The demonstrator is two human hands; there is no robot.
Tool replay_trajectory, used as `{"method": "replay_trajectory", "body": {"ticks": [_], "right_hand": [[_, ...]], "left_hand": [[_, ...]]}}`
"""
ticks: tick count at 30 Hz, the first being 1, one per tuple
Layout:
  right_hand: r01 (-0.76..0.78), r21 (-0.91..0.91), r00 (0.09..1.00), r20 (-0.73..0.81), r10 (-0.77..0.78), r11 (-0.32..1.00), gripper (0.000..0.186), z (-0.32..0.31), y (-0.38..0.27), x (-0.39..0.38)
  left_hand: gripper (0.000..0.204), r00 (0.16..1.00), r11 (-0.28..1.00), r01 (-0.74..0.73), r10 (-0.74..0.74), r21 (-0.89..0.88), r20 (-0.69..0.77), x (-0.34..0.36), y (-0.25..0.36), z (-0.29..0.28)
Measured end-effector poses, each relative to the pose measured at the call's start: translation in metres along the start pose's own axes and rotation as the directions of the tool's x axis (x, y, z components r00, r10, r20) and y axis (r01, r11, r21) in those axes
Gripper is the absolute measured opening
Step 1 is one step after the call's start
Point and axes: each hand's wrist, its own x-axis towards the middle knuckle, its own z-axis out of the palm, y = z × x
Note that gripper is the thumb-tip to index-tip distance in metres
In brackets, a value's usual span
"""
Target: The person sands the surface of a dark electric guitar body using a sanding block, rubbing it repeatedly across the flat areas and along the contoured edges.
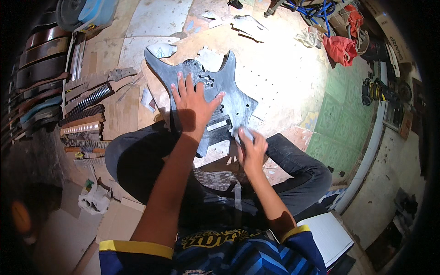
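Observation:
An electric guitar body, dull grey-black with pale scuffs and dust, lies across my folded legs and the floor in front of me. It has two pointed horns, cut-out cavities and small drilled holes. My left hand rests flat on its left part, fingers spread. At the lower right edge of the body, my right hand grips a small grey piece of what looks like sandpaper and presses it to the edge. My fingers cover part of that piece.
Several guitar necks and slotted wooden pieces lie at the left, beside a stack of guitar bodies. A red bag and blue hose sit at the far right. White scraps lie ahead; a crumpled plastic bag is at the lower left.

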Motion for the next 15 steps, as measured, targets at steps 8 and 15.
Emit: {"method": "replay_trajectory", "body": {"ticks": [8,15], "right_hand": [[-0.006,0.066,1.000,0.005,0.006,0.998,0.068,0.005,-0.015,0.048],[0.038,-0.014,0.999,-0.023,-0.039,0.999,0.069,0.005,-0.005,0.013]], "left_hand": [[0.071,1.000,0.999,-0.003,0.003,-0.039,-0.004,0.001,0.001,0.003],[0.070,1.000,0.999,0.016,-0.017,0.033,0.020,-0.002,0.003,0.003]]}}
